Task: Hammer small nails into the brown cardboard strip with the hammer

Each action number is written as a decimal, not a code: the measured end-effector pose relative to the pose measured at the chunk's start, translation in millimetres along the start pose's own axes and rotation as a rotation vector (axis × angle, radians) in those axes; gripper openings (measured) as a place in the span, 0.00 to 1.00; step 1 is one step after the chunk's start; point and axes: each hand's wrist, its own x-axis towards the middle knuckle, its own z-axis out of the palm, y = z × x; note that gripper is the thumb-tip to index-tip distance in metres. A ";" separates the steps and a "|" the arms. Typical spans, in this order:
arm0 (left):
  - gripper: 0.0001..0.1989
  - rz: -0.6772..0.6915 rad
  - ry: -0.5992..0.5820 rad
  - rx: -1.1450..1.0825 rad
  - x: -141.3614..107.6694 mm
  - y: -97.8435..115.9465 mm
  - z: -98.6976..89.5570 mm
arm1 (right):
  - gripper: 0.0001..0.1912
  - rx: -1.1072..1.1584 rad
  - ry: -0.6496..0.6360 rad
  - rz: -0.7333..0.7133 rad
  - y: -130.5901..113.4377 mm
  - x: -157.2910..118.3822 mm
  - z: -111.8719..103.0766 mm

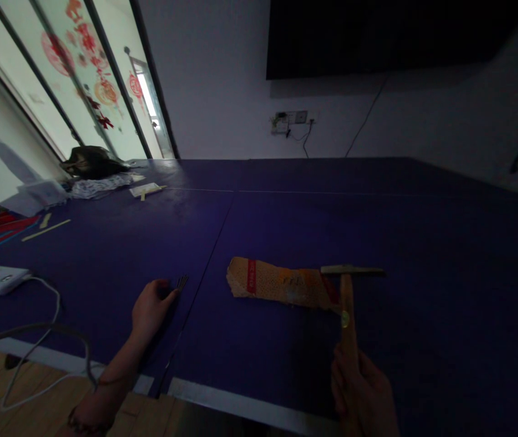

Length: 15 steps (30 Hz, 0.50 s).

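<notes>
"Hammer (349, 309) where?"

"Right hand (364, 385) grips its handle; its head is at the patterned strip's (286, 284) right end, contact unclear. The strip lies on the worktop (286, 224)."

"Left hand (150, 311)?"

"Left of the strip, fingertips apparently pinching thin nails (182, 282)."

"Risks?"

"A loose pinch could scatter them; a careless swing could shift the strip, seemingly unsecured."

Legible text: none | tan strip (268, 284): red-band print (252, 277) (blurred)

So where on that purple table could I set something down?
Bare room shows between the tan slab and the back wall, and right of the hammer. The far left is crowded: white device, coloured strips.
</notes>
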 end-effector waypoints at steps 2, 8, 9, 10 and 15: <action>0.19 0.019 -0.003 0.029 -0.2 0.3 -0.5 | 0.22 0.005 0.004 0.004 -0.5 -0.4 0.0; 0.16 0.064 -0.022 0.064 -1.4 1.8 -2.5 | 0.24 0.031 0.015 0.020 -5.3 -1.3 3.3; 0.15 0.068 -0.022 0.073 -1.6 2.3 -2.7 | 0.24 0.030 0.023 0.025 -5.5 -1.4 3.5; 0.15 0.069 -0.023 0.080 -1.8 2.8 -3.0 | 0.25 0.025 0.030 0.026 -5.2 -1.5 3.5; 0.14 0.057 -0.028 0.093 -3.3 5.5 -4.7 | 0.21 0.008 -0.006 -0.020 -0.4 0.2 0.8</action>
